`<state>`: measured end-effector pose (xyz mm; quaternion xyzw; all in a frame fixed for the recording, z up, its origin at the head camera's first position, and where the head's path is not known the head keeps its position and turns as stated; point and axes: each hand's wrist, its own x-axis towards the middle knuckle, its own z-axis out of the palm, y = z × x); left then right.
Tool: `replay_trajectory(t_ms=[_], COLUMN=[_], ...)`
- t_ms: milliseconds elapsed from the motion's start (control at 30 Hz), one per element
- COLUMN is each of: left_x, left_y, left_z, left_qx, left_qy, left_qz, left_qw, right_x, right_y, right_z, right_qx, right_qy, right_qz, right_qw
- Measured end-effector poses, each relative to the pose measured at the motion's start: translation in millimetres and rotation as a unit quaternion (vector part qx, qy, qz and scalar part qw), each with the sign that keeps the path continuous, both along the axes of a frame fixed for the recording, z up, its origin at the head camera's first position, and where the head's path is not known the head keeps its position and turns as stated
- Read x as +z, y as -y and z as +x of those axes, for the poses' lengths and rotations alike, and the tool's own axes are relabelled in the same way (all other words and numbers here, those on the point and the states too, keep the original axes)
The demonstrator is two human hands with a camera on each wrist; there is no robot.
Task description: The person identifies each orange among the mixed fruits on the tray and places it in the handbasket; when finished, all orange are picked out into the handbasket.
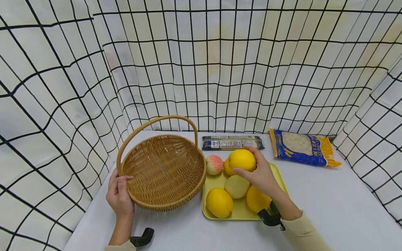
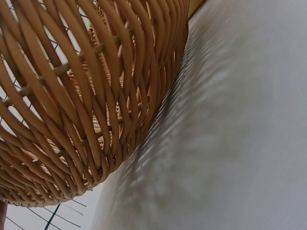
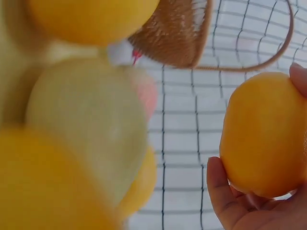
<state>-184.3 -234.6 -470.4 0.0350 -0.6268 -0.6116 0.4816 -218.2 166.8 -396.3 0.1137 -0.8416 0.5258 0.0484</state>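
- Left hand [image 1: 119,195]: fingers curled round the near left rim of the wicker basket [image 1: 163,170], thumb on the rim's top edge, steadying it on the table [image 1: 329,205]. Left wrist view shows only basket weave.
- Basket inside is bare: no fruit in it, so the moving of fruit looks barely begun.
- Right hand [image 1: 262,176]: fingers and thumb wrapped round a yellow fruit [image 1: 242,159], firm hold; it appears lifted off the yellow tray [image 1: 277,174], just right of the basket.
- Under and beside those fingers, on the tray: pale green fruit [image 1: 236,185], two yellow fruits [image 1: 219,202] [image 1: 257,199], a further yellow one [image 1: 226,168] half hidden behind the held fruit.
- Peach [image 1: 214,164] sits left of the fingers, at the tray's far left corner, close to the basket.
- Beyond the fingers: dark packet [image 1: 232,142], then blue bag [image 1: 301,146] farther right, both untouched.
- Left to go, as I judge: the held fruit plus five more.
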Motion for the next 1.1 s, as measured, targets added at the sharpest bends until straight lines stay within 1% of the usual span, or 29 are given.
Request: replay_trajectory(t_ms=[100,200,300,367,533,700,833,933,1000,1100], left_x=[-1.3,-2.7,-2.7,-1.6,2.4,0.7,-0.7,0.3,1.0,2.3], left_y=[-0.5,0.1,0.4,0.2,-1.8,-1.3,-0.6,-1.2,-1.8,-3.4], left_z=[-1.4,-1.9,-1.7,-1.3,0.7,1.5,2.7,3.1,3.2,3.7], left_qx=[0.005,0.003,0.003,0.008,0.016,0.016,0.019,0.020,0.019,0.021], left_qy=[-0.003,-0.008,-0.014,-0.016,-0.014,-0.006,-0.006,-0.016,-0.021,-0.018], left_qz=[0.004,0.008,0.006,0.002,-0.010,-0.019,-0.024,-0.028,-0.030,-0.034], left_qw=[1.0000,0.9999,0.9999,0.9998,0.9997,0.9997,0.9995,0.9993,0.9991,0.9990], right_x=[3.8,8.3,12.2,13.4,14.2,15.6,15.4,13.9,12.0,8.8], right_y=[12.8,26.8,41.2,50.7,72.2,91.8,104.3,111.5,115.6,121.3], right_z=[0.9,2.3,3.4,4.0,6.5,9.1,10.6,11.5,12.1,13.2], right_qx=[0.014,0.028,0.045,0.052,0.065,0.083,0.099,0.109,0.111,0.112], right_qy=[-0.002,-0.006,-0.014,-0.017,-0.002,0.008,0.006,0.006,0.003,0.002], right_qz=[-0.030,-0.052,-0.064,-0.070,-0.092,-0.117,-0.127,-0.131,-0.130,-0.128], right_qw=[0.9995,0.9982,0.9969,0.9960,0.9937,0.9896,0.9869,0.9853,0.9852,0.9855])
